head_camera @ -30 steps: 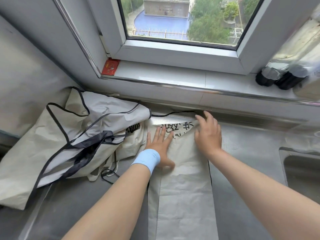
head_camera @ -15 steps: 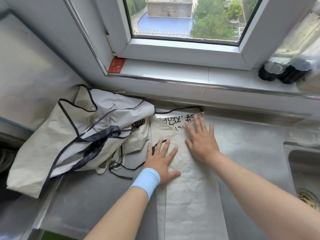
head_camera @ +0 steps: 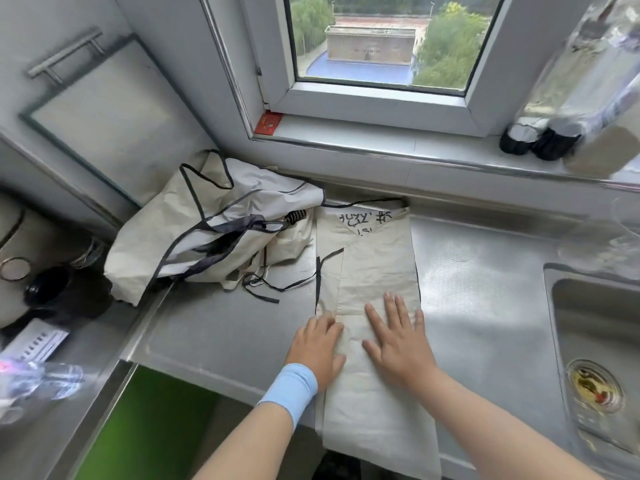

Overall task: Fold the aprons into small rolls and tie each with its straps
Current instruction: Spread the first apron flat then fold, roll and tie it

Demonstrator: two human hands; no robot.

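Both left hand and right hand are pressing flat, gripping nothing, on the worktop's folded apron.

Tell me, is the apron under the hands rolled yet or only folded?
Folded, not rolled: the apron lies as a flat narrow strip on the counter, left hand and right hand flat on it.

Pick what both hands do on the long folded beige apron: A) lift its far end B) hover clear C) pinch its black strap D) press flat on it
D: the left hand and right hand lie palm-down, fingers straight, on the long folded beige apron.
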